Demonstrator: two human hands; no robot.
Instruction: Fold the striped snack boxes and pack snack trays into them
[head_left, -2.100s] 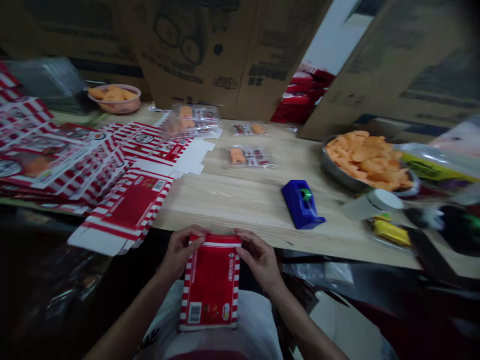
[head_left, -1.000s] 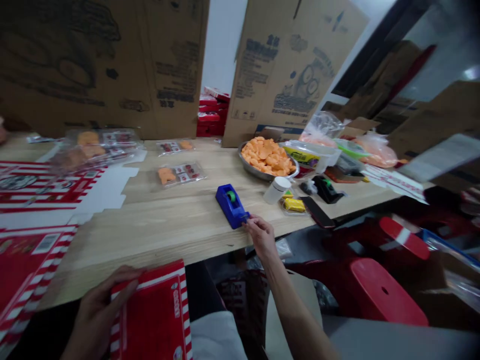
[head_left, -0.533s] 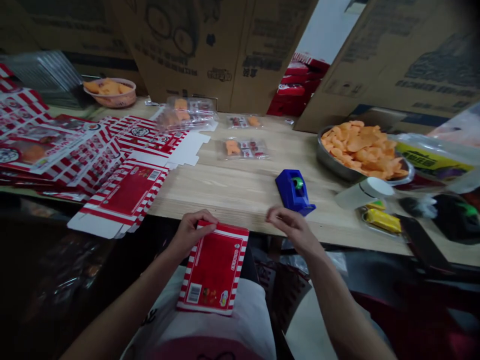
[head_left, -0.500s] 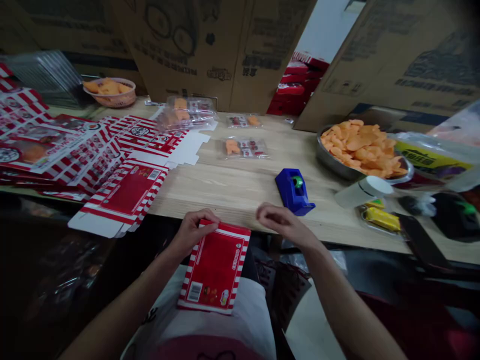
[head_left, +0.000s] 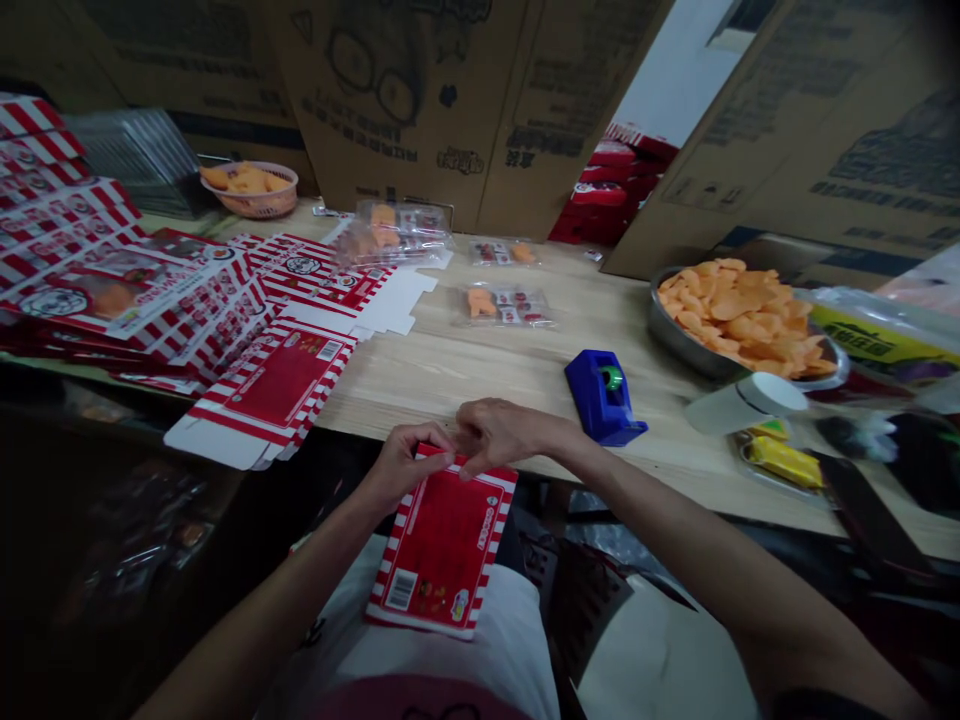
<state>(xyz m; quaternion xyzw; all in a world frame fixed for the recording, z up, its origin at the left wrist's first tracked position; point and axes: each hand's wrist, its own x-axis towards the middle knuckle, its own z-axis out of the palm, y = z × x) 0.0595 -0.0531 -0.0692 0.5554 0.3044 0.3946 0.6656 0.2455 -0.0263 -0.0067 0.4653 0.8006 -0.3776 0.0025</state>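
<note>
A folded red-and-white striped carton [head_left: 442, 548] rests on my lap, just below the table edge, with a barcode panel at its lower end. My left hand [head_left: 409, 467] grips its top edge. My right hand [head_left: 499, 436] has come in next to the left, its fingers curled down onto the same edge. A blue tape dispenser [head_left: 604, 398] stands on the table to the right of my right hand, apart from it.
Flat striped carton blanks [head_left: 266, 395] lie on the wooden table [head_left: 465, 375] at left. Clear packets of orange pieces [head_left: 506, 306] lie beyond my hands. A steel bowl of orange crisps [head_left: 746, 320] and a white cup [head_left: 746, 403] stand at right.
My right hand has moved left, away from the tape dispenser, and now meets the carton's top edge beside my left hand. The carton sits slightly more tilted.
</note>
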